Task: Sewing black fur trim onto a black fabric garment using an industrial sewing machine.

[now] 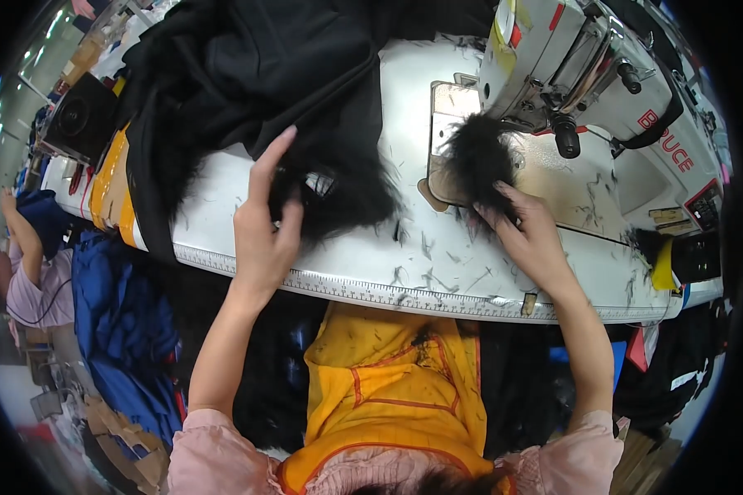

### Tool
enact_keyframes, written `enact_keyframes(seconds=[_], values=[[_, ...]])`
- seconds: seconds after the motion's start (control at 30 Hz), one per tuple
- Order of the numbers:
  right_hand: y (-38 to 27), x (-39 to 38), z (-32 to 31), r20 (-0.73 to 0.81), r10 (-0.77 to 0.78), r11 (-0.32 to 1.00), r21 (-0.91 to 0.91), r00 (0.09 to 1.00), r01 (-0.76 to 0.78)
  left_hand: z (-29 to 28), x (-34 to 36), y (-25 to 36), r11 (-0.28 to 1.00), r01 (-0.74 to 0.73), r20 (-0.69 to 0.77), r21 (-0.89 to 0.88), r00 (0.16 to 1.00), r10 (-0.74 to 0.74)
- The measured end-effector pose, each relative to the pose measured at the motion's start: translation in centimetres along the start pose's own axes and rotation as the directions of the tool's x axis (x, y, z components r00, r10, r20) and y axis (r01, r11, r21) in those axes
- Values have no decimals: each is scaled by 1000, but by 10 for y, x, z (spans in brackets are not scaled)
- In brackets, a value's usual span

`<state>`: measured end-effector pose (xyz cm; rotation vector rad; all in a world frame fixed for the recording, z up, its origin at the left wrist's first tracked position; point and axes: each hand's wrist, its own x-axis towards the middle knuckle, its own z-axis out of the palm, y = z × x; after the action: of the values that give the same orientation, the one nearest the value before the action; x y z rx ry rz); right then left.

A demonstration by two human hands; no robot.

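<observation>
My left hand [267,227] rests at the edge of a black garment [256,62], its index finger stretched out and its thumb apart. Between and beside these fingers lies the garment's black fur trim [347,194], with a small pale gap in it. To the right, my right hand [527,229] pinches the near end of a separate-looking tuft of black fur [477,157]. That fur lies on the metal plate [454,101] of the sewing machine [553,66], below and left of its head. My right fingertips are partly hidden in the fur.
Loose black fibres litter the white machine table [421,247]. A ruler strip [355,289] follows its front edge. A black speaker-like box [78,115] stands at far left. Blue fabric [120,322] hangs left of the table; another person [37,272] works beyond it. A yellow apron [388,371] covers my lap.
</observation>
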<state>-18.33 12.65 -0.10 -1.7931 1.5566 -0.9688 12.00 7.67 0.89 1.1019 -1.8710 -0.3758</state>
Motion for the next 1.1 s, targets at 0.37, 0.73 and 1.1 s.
enact_keyframes(seconds=[0.37,0.73,1.1], values=[[-78,13,22,288,-613,600,-436,736,671,24,-17,24,189,672,539,-716,704,-463],[-69,23,30,416,-652,211,-704,634,678,-3,34,45,927,-376,536,7,784,314],[-56,12,17,511,-535,263,-656,673,707,-1,81,23,294,683,653,-669,729,-205]])
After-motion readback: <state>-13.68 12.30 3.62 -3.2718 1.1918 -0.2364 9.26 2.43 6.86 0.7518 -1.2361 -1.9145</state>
